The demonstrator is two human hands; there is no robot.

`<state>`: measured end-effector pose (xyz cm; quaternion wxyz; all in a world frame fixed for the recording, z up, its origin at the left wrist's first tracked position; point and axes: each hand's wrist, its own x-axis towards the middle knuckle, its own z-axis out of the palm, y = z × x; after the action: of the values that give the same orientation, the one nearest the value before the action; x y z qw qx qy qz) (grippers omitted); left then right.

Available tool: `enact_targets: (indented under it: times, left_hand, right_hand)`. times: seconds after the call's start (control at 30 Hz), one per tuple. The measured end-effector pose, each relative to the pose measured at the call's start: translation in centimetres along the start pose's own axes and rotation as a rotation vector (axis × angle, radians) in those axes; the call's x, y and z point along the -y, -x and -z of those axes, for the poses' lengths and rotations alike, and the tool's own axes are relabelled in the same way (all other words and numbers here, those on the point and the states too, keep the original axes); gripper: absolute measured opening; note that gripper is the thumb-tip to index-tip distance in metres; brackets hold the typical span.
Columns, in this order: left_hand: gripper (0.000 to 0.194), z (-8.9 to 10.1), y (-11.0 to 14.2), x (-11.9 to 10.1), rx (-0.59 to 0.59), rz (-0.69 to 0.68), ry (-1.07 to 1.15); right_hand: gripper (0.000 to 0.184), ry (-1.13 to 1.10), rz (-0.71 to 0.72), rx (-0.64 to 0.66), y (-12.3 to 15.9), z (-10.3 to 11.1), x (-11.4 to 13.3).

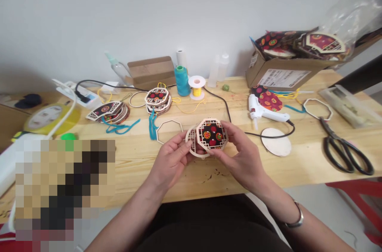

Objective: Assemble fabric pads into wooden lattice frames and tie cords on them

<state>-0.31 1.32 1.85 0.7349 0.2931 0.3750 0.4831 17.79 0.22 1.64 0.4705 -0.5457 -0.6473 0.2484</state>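
Right hand (243,154) pinches the octagon panel (213,134), left hand (170,160) the round frame (198,156), overlapping above the desk (179,192) inside its near edge — best held lightly by the rims, sparing thin lattice

Your left hand (170,160) and right hand (246,157) faced each other near the middle of the front edge of the tabletop (131,164), close together. Both were closed in light pinch grips. Your left thumb (184,149) lay on top, pointing toward your right hand, its fingers bent behind and partly hidden. Your right thumb (222,157) reached inward along the near side, while your right index finger (229,128) curved in from the far side. Your bare forearms (128,208) came in across the front edge, converging toward the hands.
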Motion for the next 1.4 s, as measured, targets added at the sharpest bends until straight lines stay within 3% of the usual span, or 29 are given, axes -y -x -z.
enact_targets:
  times: [0.2, 0.33, 0.43, 0.53, 0.7, 0.8, 0.93, 1.07, 1.17, 1.4]
  left_hand:
    - [0.030, 0.5, -0.4, 0.0, -0.230, -0.239, -0.071]
    - [0.033, 0.6, -0.4, -0.9, -0.325, -0.335, -0.297]
    - [0.027, 0.1, -0.4, -2.1, -0.340, -0.296, -0.564]
    - [0.024, -0.4, -1.2, -3.1, -0.352, -0.352, -0.748]
    - [0.025, 0.3, -4.8, -3.2, -0.315, -0.443, -0.947]
    - [0.030, 1.0, -6.7, -3.1, -0.300, -0.516, -1.177]
    - [0.037, 0.4, -6.4, -3.5, -0.267, -0.572, -1.479]
    - [0.032, -1.4, -3.4, -3.3, -0.195, -0.700, -1.364]
    - [0.025, -2.2, -1.4, -2.2, -0.109, -0.573, -1.163]
    - [0.022, -1.8, -0.8, 0.0, -0.192, -0.242, -0.629]
  right_hand:
    - [0.036, -0.414, -0.274, -0.077, -1.1, 1.8, -0.9]
    - [0.035, -0.518, -0.338, -0.158, -1.4, 3.9, -1.9]
    - [0.035, -0.499, -0.340, -0.179, -1.0, 4.9, -2.7]
    - [0.037, -0.446, -0.370, -0.178, -0.4, 5.1, -3.0]
    - [0.031, -0.354, -0.483, -0.084, 0.1, 4.9, -3.0]
    - [0.033, -0.378, -0.505, -0.031, 0.3, 4.6, -2.7]
    - [0.032, -0.384, -0.517, 0.026, 0.3, 4.1, -2.4]
    - [0.030, -0.408, -0.487, 0.073, 0.3, 3.6, -2.1]
    - [0.027, -0.469, -0.450, 0.096, 0.2, 3.1, -1.8]
    - [0.029, -0.575, -0.432, 0.163, 0.2, 1.8, -1.4]
